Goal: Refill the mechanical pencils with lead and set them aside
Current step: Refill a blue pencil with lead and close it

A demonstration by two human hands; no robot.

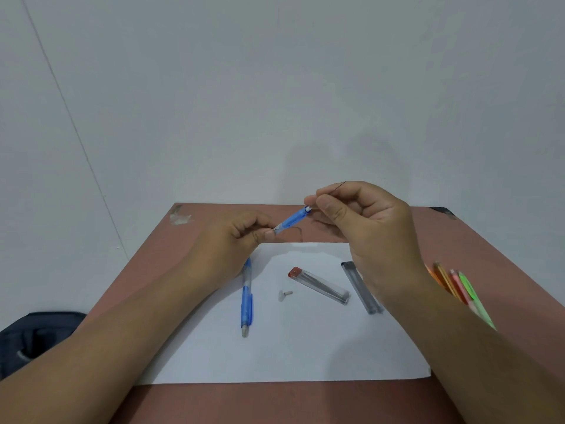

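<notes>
My left hand [235, 240] pinches a blue mechanical pencil [292, 221] near its tip, its open back end pointing up and right. My right hand [367, 221] pinches a thin dark lead [339, 185] right at that open end. A second blue pencil [246, 298] lies on the white paper [290, 347], partly under my left hand. A small white eraser cap [285, 294] lies beside it. Two clear lead cases rest on the paper: one with a red cap [319, 285] and a darker one [362, 287].
Several coloured pencils, orange, pink and green [458, 289], lie on the brown table [489, 255] at the right, partly behind my right forearm. A dark bag [33, 338] sits off the table's left edge. A white wall rises behind the table.
</notes>
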